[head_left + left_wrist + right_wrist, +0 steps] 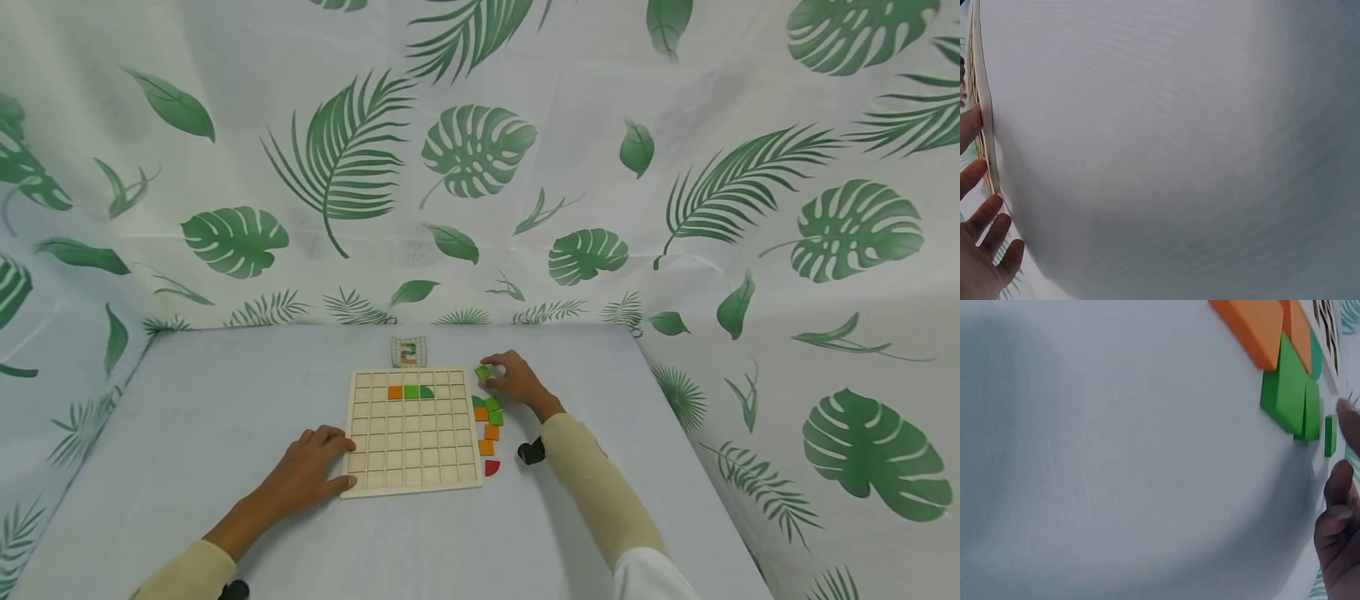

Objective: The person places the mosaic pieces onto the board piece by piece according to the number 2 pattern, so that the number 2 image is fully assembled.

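Observation:
A pale wooden grid board (pixel 415 442) lies on the table, with an orange square tile (pixel 395 392), a green square tile (pixel 412 392) and a dark green quarter-round tile (pixel 427 392) in one upper row. My left hand (pixel 303 471) rests at the board's left edge, fingers extended and spread, as the left wrist view also shows. Beyond the board's upper right corner, my right hand (pixel 516 379) has thumb and forefinger on either side of a loose green tile (pixel 482 372). In the right wrist view a small gap shows between that tile (pixel 1330 435) and the fingertips.
Along the board's right side lie loose tiles: green squares (pixel 495 417), several orange squares (pixel 486 447), a dark green piece (pixel 477 401) and a red quarter-round (pixel 492 467). A small printed pattern card (pixel 408 352) lies behind the board. Leaf-print sheeting (pixel 480 167) surrounds the table.

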A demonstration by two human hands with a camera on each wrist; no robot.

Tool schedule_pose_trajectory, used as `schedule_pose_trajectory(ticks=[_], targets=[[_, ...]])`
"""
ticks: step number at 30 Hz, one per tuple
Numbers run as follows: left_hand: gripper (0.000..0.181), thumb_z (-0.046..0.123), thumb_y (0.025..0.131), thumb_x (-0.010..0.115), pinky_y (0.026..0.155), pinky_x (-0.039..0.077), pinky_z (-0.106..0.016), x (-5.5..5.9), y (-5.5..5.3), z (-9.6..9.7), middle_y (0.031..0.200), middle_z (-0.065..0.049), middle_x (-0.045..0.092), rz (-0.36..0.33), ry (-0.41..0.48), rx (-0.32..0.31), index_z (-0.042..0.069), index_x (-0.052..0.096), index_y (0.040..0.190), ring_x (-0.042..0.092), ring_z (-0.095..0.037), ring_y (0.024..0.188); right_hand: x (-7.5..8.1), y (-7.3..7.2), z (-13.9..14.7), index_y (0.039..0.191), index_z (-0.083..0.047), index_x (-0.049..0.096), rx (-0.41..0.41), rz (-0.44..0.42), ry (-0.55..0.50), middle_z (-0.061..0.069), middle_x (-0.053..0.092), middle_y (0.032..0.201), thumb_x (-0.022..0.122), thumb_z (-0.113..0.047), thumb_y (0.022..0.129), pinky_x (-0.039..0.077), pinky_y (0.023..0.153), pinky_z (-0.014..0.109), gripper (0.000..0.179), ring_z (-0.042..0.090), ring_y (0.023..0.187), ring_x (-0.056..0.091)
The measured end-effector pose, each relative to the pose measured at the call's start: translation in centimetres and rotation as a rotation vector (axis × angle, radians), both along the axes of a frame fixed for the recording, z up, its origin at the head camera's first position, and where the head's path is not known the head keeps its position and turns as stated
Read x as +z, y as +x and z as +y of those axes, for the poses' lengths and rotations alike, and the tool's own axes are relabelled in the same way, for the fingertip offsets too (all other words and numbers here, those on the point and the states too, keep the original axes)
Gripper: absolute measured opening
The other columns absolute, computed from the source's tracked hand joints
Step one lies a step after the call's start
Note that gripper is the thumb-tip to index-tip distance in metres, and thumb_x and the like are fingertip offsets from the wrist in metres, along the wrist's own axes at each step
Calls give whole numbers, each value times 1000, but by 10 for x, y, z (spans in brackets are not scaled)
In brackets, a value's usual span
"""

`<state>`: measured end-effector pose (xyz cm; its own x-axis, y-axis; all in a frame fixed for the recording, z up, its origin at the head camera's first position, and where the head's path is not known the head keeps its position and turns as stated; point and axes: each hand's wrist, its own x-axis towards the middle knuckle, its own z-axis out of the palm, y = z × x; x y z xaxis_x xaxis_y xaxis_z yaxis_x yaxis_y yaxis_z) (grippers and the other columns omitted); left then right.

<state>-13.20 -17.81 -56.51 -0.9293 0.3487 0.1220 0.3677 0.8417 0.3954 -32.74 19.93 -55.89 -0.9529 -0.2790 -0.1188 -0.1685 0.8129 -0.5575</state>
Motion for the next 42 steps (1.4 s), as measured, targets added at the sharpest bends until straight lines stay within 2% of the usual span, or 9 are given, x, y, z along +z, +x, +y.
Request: schedule_pose_trajectory(ticks=[7, 11, 18, 22, 27, 42], targets=[[44, 38, 83, 81, 85, 47, -51, 1, 1, 0, 126, -9, 58, -21, 9, 4, 18, 65, 120, 54, -29, 109, -3, -2, 5, 136, -19, 64, -13, -47, 62, 13, 54, 130, 78, -27, 89, 40, 111, 49, 49, 29, 124, 52], [45, 39, 83, 81, 86, 47, -51, -5, 2, 1, 126, -8, 58, -21, 18, 8, 19, 65, 120, 54, -29, 110, -2, -3, 6, 136, -22, 64, 5, -66, 86, 14, 52, 132, 78, -28, 89, 38, 113, 48, 50, 28, 125, 50], [46, 40, 82, 81, 86, 47, -49, -5, 1, 3, 126, -8, 58, -15, 7, 21, 19, 65, 119, 54, -28, 109, 3, -3, 5, 128, -19, 70, -7, -48, 60, 15, 55, 130, 80, -26, 87, 39, 111, 49, 43, 30, 123, 51], [46, 39, 81, 82, 84, 48, -50, -5, -1, 2, 125, -8, 58, 14, -3, 14, 18, 65, 119, 54, -29, 109, 1, -3, 5, 120, -18, 72, -19, -34, 32, 13, 56, 129, 81, -25, 86, 38, 112, 50, 36, 30, 123, 51], [46, 39, 82, 82, 85, 47, -50, -5, -1, 1, 125, -9, 58, 14, -1, 12, 18, 65, 119, 55, -30, 110, -2, -3, 4, 112, -18, 73, -31, -19, 34, 12, 56, 126, 80, -25, 87, 38, 112, 49, 28, 29, 122, 52], [45, 39, 83, 81, 85, 48, -51, -1, 1, 1, 126, -9, 58, -3, 8, 12, 18, 65, 120, 55, -29, 109, 3, 4, 0, 112, -16, 69, -8, -49, 53, 10, 58, 121, 75, -24, 92, 42, 108, 47, 22, 27, 114, 54]])
